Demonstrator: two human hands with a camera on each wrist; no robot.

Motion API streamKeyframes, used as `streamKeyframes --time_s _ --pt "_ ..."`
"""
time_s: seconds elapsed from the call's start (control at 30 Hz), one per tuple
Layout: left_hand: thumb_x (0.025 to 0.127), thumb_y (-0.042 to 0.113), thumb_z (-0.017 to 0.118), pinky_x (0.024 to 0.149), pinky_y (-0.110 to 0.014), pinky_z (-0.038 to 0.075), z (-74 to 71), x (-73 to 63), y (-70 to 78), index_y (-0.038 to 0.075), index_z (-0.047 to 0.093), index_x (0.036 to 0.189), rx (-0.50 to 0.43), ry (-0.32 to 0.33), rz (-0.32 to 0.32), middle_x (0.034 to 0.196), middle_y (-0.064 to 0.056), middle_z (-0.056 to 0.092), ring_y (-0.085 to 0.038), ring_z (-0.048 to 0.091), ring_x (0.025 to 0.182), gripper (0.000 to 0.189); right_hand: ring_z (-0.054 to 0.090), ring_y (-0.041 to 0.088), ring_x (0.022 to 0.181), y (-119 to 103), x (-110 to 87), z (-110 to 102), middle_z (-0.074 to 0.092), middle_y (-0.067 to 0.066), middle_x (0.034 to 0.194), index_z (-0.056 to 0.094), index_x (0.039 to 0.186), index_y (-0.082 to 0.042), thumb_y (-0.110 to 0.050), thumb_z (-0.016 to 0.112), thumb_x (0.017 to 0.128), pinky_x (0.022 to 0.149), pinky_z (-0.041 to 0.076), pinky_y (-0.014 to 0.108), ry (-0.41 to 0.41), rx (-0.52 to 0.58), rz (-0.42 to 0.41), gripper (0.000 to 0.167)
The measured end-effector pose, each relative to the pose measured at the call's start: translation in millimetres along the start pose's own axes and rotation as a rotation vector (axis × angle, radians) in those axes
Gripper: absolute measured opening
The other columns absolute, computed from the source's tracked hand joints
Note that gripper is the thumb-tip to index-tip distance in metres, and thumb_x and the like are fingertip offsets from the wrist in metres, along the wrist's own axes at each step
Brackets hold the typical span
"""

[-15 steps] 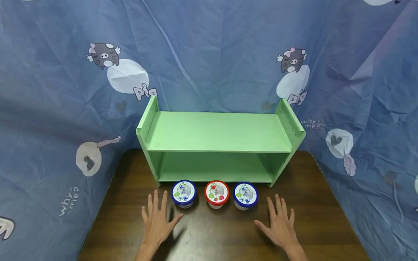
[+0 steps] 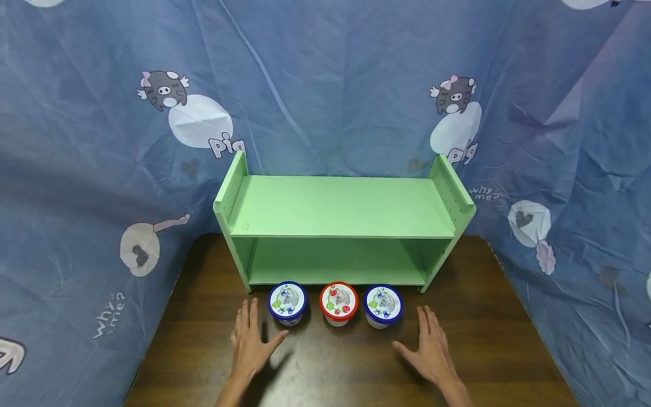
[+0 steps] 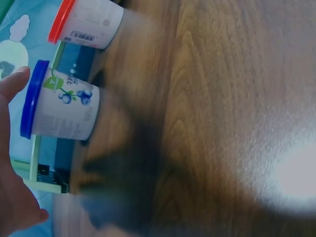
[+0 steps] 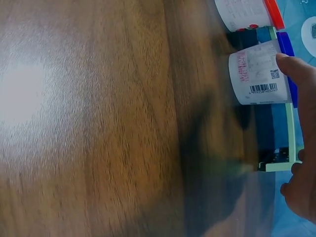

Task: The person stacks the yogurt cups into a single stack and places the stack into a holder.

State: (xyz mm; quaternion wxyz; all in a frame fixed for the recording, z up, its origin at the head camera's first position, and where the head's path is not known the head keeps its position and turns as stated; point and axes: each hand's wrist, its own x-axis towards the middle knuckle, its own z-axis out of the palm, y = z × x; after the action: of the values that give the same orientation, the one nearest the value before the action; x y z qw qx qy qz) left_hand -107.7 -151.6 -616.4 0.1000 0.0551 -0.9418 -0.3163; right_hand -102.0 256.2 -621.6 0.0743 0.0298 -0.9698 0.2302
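Observation:
Three lidded tubs stand in a row on the wooden table in the head view. A blue-lidded tub with blueberries is at the left, a red-lidded tub in the middle, and a second blue-lidded tub at the right. My left hand is just left of and in front of the left tub, fingers straight, thumb out toward it. To the right of the right tub, my right hand has its fingers extended and thumb pointing inward. Neither hand holds anything. Printed labels and a barcode show on the right tub's side.
Right behind the tubs stands a green two-tier shelf with raised side panels. A blue cloth with pig prints hangs behind and around the brown table.
The fingers of both hands have drawn closer together. Each hand has shifted slightly, the left one to the right and the right one to the left. The tubs stay in place.

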Motion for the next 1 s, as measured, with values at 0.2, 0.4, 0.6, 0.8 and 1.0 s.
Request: streamKeyframes --time_s 0.2,0.4,0.6,0.8,1.0 --pt "0.073 0.048 0.082 0.109 -0.077 0.025 10.2 1.9 -3.1 0.004 0.022 0.158 -0.123 -0.014 -0.058 0.162 -0.029 0.023 -0.052 0.026 0.147 0.113 0.03 0.055 0.142 1 4.6 8 0.024 0.035 0.158 0.024 0.153 0.007 -0.048 0.083 0.074 0.11 0.031 0.072 0.0 0.17 0.033 0.112" --pt "0.073 0.043 0.083 0.114 -0.074 0.022 18.7 3.4 -7.8 0.002 0.021 0.158 -0.253 -0.044 -0.095 0.161 -0.031 0.024 -0.052 0.024 0.147 0.113 0.025 0.055 0.144 3 6.1 18 0.022 0.037 0.158 0.02 0.154 0.009 -0.043 0.085 0.074 0.116 0.028 0.066 -0.031 0.296 0.09 0.115" --pt "0.073 0.039 0.085 0.116 -0.069 0.026 25.9 2.5 -10.8 0.004 0.022 0.157 -0.334 -0.067 -0.133 0.16 -0.03 0.026 -0.049 0.026 0.147 0.111 0.031 0.055 0.142 1 6.3 22 0.027 0.036 0.156 0.023 0.153 0.007 -0.041 0.087 0.072 0.115 0.031 0.067 -0.019 0.344 0.151 0.114" --pt "0.072 0.035 0.086 0.116 -0.068 0.028 29.7 3.3 -10.5 0.003 0.022 0.157 -0.391 -0.071 -0.147 0.158 -0.031 0.029 -0.05 0.029 0.146 0.112 0.033 0.053 0.143 1 8.0 28 0.026 0.031 0.159 0.022 0.156 0.0 -0.04 0.087 0.073 0.115 0.033 0.064 -0.042 0.397 0.243 0.113" --pt "0.071 0.031 0.088 0.118 -0.064 0.028 38.4 6.1 -14.1 0.002 0.025 0.156 -0.427 -0.048 -0.151 0.157 -0.031 0.032 -0.049 0.032 0.146 0.109 0.042 0.053 0.137 1 9.2 38 0.03 0.032 0.157 0.023 0.155 0.002 -0.033 0.088 0.074 0.112 0.04 0.059 -0.017 0.479 0.265 0.11"
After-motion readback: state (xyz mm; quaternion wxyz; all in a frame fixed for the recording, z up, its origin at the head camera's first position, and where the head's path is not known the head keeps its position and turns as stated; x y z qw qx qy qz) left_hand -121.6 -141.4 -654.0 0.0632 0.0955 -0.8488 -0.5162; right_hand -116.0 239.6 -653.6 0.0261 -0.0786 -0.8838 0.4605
